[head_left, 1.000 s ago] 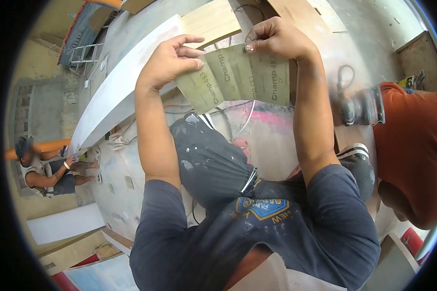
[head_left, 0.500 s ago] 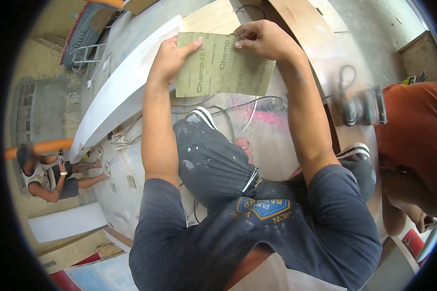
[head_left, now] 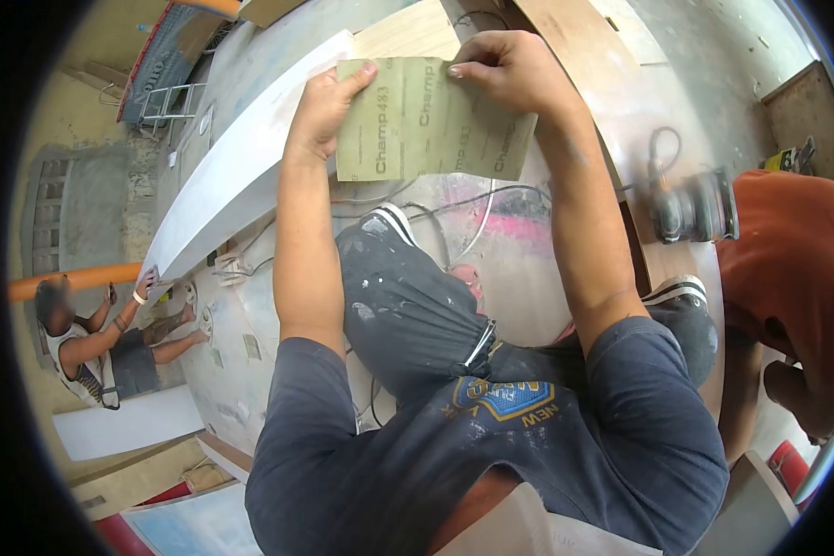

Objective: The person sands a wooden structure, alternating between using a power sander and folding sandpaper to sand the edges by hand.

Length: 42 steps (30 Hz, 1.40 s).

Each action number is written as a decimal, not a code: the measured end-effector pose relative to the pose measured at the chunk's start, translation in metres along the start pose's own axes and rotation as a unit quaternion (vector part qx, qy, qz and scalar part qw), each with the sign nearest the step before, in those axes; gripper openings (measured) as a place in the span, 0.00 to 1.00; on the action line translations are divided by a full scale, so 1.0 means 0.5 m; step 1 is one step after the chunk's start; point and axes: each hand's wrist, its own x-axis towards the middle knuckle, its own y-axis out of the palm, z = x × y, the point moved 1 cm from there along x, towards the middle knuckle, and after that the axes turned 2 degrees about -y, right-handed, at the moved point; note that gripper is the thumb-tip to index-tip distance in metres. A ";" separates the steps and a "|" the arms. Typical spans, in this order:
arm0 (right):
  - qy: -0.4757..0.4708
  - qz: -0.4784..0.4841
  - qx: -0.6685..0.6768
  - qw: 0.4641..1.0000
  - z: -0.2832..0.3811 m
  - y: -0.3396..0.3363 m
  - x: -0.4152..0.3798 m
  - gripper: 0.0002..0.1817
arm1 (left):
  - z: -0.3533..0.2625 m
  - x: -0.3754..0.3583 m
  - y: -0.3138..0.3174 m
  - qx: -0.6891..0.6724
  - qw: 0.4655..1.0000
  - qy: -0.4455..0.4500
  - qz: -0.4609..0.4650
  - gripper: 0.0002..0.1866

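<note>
A green sheet of sandpaper [head_left: 426, 125] printed "Champ 483" is stretched out between both hands at the top centre. My left hand [head_left: 329, 107] grips its left edge, thumb on the printed face and fingers behind. At the upper right of the sheet, my right hand [head_left: 505, 69] pinches the top edge between thumb and bent fingers. The long white curved panel [head_left: 241, 148] passes behind my left hand, with a pale wooden board [head_left: 408, 32] beyond the sheet.
A sander [head_left: 690, 208] rests on a wooden board at the right, beside a person in an orange shirt [head_left: 792, 278]. Another person [head_left: 97, 343] crouches at the left, one hand on the white panel's end. Cables [head_left: 510, 188] cross the floor.
Both hands and the sheet have shifted slightly upward. The person at left has reached a hand to the panel. The person in orange has leaned lower.
</note>
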 end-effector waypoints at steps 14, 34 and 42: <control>0.136 -0.197 0.163 0.957 -0.080 0.005 0.014 0.18 | 0.005 0.032 -0.005 0.007 0.984 0.064 -0.169 0.20; -0.068 -0.576 -0.064 0.812 0.041 -0.295 -0.046 0.15 | 0.055 0.077 -0.094 -0.059 0.951 0.041 -0.300 0.19; 0.028 -0.514 -0.043 0.856 -0.136 -0.261 -0.066 0.12 | 0.024 0.061 -0.048 -0.475 0.846 0.142 0.194 0.19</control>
